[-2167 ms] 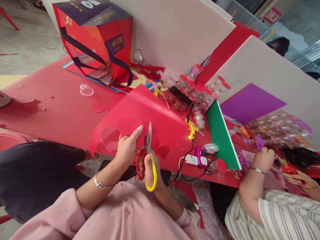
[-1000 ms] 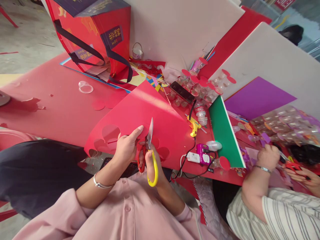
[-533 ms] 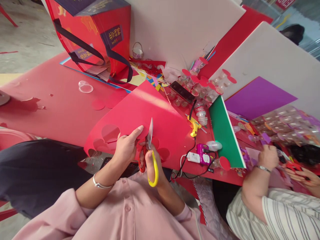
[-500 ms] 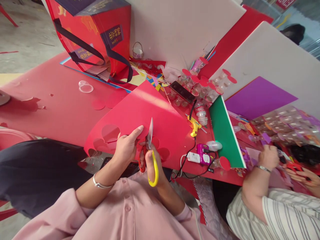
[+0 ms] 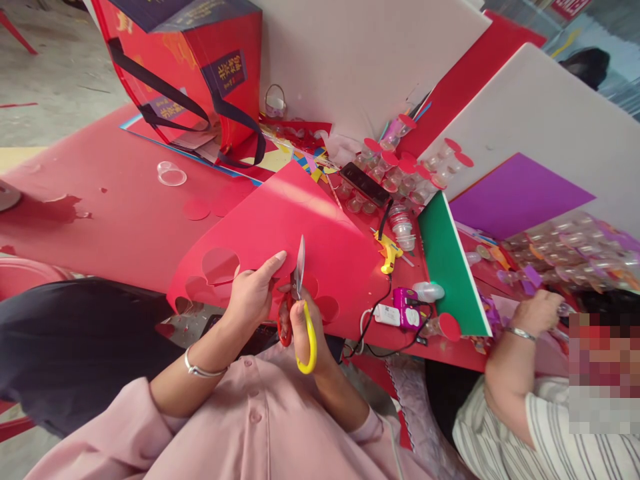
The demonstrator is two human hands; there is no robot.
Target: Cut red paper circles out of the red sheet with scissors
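Observation:
A large sheet of red paper (image 5: 295, 213) lies across the table in front of me, with several round holes cut along its near edge. My left hand (image 5: 255, 287) pinches that near edge, thumb on top and the other fingers hidden beneath. Scissors (image 5: 300, 267) with one yellow and one red handle loop are in my right hand (image 5: 310, 327), thumb through the yellow loop. Their blades point away from me at the sheet's cut edge, close to my left fingertips. Two cut red circles (image 5: 197, 208) rest left of the sheet.
A red gift bag (image 5: 185, 73) stands at the back left. Beyond the sheet are a phone (image 5: 365, 184) and clear cups with red discs (image 5: 400, 177). A yellow glue gun (image 5: 389, 252), a cable and a green board (image 5: 453, 267) lie right. A co-worker's arm (image 5: 515, 360) is further right.
My hands, the scissors and the red sheet stay almost where they were. At the far right the co-worker has leaned in and their hand has shifted slightly.

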